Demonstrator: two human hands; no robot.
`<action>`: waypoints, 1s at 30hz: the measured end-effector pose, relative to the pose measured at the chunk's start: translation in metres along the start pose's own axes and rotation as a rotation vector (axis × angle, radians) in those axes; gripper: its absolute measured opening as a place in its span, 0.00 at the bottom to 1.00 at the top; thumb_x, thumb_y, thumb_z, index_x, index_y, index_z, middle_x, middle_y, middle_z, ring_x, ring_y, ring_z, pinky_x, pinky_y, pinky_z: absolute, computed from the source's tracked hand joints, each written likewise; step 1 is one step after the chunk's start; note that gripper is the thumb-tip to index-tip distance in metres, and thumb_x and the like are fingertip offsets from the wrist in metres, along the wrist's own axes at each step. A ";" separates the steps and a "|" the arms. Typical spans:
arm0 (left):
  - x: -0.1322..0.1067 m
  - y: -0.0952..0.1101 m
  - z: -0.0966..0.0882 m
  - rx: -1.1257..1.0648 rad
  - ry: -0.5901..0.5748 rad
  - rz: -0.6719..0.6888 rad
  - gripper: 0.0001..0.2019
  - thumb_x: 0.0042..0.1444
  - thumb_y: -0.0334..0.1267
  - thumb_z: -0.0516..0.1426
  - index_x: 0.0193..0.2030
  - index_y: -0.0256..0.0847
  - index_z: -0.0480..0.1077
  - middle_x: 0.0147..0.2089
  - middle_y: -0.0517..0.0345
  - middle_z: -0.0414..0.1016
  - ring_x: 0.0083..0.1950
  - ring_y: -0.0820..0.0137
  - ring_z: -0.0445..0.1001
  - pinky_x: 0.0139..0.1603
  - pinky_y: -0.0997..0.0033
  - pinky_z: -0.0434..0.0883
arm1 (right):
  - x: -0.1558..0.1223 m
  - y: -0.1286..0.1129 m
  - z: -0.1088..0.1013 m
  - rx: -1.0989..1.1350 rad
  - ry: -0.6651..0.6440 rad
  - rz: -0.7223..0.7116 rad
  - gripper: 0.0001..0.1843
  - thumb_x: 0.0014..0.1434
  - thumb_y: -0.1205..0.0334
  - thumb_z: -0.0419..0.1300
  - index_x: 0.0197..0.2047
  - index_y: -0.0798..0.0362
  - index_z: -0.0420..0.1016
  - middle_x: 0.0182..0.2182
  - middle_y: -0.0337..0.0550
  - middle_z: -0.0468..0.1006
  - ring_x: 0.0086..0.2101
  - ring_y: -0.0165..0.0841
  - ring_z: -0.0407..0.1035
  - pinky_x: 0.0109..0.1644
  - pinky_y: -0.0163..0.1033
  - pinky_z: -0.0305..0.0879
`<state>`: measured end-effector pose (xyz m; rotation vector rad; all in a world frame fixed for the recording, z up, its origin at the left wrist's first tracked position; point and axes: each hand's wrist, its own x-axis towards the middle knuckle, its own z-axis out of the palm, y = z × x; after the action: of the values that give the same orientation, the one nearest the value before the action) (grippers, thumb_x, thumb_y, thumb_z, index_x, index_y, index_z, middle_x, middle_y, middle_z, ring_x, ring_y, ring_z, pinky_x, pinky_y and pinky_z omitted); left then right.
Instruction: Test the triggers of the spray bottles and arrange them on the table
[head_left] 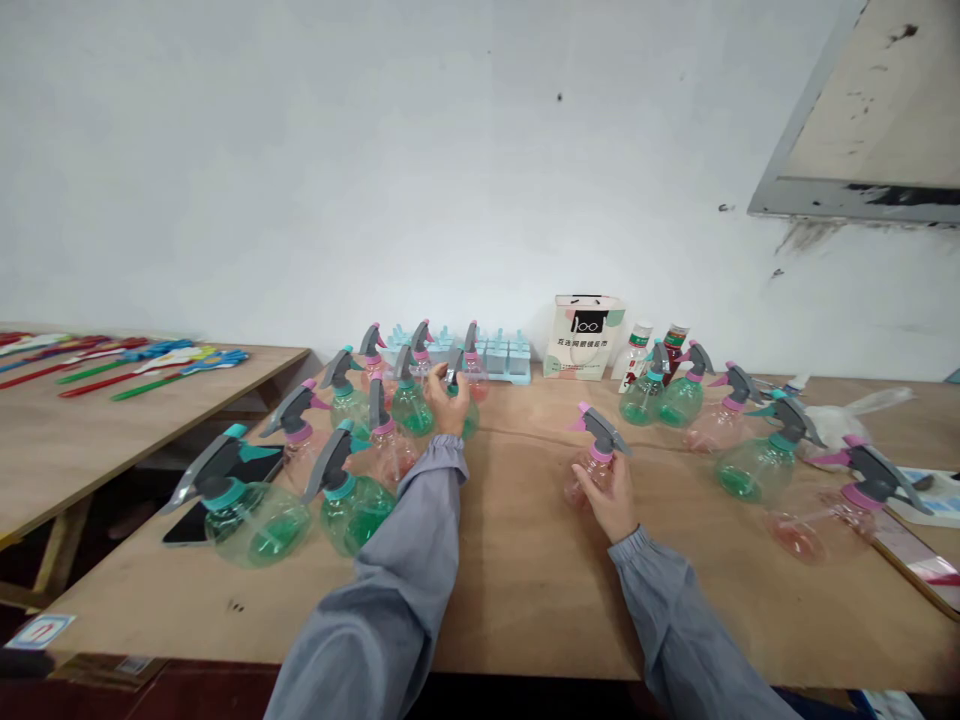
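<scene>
My left hand (448, 400) reaches forward and is closed round the top of a green spray bottle (466, 408) in a cluster of several green and pink spray bottles (352, 470) on the left of the wooden table (525, 580). My right hand (611, 495) grips a pink spray bottle (592, 462) with a grey trigger, standing alone mid-table. Both arms wear grey sleeves.
More green and pink spray bottles (757, 455) stand at the right. A white box (583, 337), pale blue ice moulds (499, 355) and small bottles (637, 350) line the wall. A black phone (195, 515) lies at the left. A second table (90, 420) holds coloured sticks.
</scene>
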<state>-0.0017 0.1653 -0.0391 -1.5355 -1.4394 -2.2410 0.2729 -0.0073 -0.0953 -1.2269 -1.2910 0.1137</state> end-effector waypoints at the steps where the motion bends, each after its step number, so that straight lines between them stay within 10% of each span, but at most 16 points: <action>1: 0.000 -0.001 0.001 0.005 -0.012 -0.014 0.13 0.60 0.39 0.55 0.51 0.38 0.68 0.47 0.45 0.78 0.51 0.60 0.80 0.57 0.58 0.73 | 0.000 0.000 0.000 0.003 -0.003 0.000 0.26 0.55 0.39 0.67 0.46 0.50 0.71 0.40 0.47 0.78 0.42 0.43 0.73 0.48 0.52 0.71; 10: -0.010 0.046 -0.013 0.032 0.166 0.118 0.31 0.51 0.49 0.65 0.59 0.36 0.65 0.62 0.35 0.67 0.69 0.48 0.67 0.69 0.43 0.64 | -0.004 0.011 -0.001 0.000 -0.029 -0.081 0.20 0.63 0.46 0.59 0.53 0.50 0.69 0.44 0.48 0.76 0.47 0.44 0.72 0.55 0.55 0.70; 14: -0.060 0.113 -0.022 -0.229 -0.242 0.202 0.25 0.58 0.50 0.62 0.59 0.40 0.68 0.58 0.40 0.73 0.62 0.53 0.73 0.65 0.45 0.69 | -0.019 0.002 0.015 0.020 -0.076 -0.089 0.20 0.67 0.49 0.55 0.58 0.50 0.68 0.48 0.51 0.75 0.51 0.45 0.71 0.59 0.56 0.69; 18: -0.114 0.155 -0.030 -0.283 -0.605 0.054 0.50 0.46 0.50 0.71 0.73 0.46 0.56 0.66 0.39 0.71 0.68 0.47 0.71 0.62 0.44 0.73 | -0.046 -0.018 0.044 0.152 -0.126 -0.071 0.25 0.68 0.50 0.55 0.64 0.49 0.63 0.55 0.54 0.71 0.57 0.45 0.69 0.63 0.58 0.67; 21: -0.126 0.158 -0.041 -0.271 -0.721 -0.098 0.57 0.40 0.50 0.73 0.75 0.46 0.53 0.71 0.38 0.66 0.71 0.43 0.67 0.67 0.40 0.69 | -0.062 -0.031 0.054 0.199 -0.094 -0.063 0.27 0.67 0.51 0.57 0.65 0.50 0.62 0.54 0.54 0.70 0.55 0.46 0.69 0.62 0.59 0.68; 27: -0.111 0.141 -0.066 -0.380 -0.670 -0.399 0.36 0.53 0.47 0.65 0.68 0.44 0.62 0.68 0.37 0.68 0.69 0.50 0.71 0.71 0.45 0.66 | -0.032 -0.026 0.025 0.159 -0.248 -0.156 0.15 0.65 0.50 0.58 0.50 0.48 0.76 0.47 0.50 0.77 0.49 0.44 0.73 0.57 0.53 0.70; 30: -0.099 0.136 -0.079 -0.452 -0.644 -0.438 0.29 0.52 0.45 0.65 0.61 0.44 0.69 0.65 0.40 0.72 0.65 0.53 0.74 0.68 0.49 0.69 | 0.033 0.002 -0.001 0.095 0.150 0.020 0.17 0.67 0.46 0.53 0.46 0.50 0.73 0.43 0.48 0.77 0.46 0.42 0.73 0.56 0.52 0.69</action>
<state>0.0632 -0.0086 -0.0315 -2.4745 -1.6010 -2.5815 0.2866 0.0144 -0.0746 -1.1452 -1.1307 0.0943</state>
